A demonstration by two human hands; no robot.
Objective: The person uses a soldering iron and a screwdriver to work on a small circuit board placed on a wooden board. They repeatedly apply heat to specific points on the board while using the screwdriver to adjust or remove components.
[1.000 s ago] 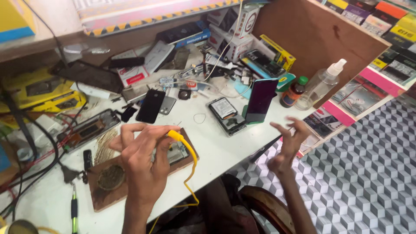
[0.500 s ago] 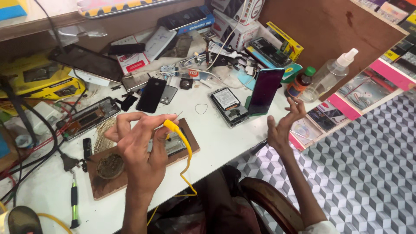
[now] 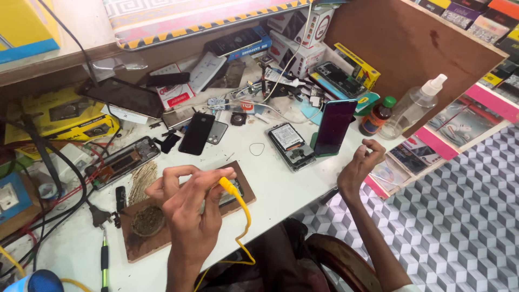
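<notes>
Yellow lead (image 3: 238, 200) is pinched at its tip between the thumb and fingers of the left hand (image 3: 189, 208), held just above the wooden board (image 3: 162, 238) so its wire droops clear off the worktop (image 3: 281, 184) edge. Right hand (image 3: 359, 167) hangs loosely curled near the propped purple phone (image 3: 334, 127), holding nothing visible.

Bare forearms – no sleeves, rings or watch; dark trousers.
</notes>
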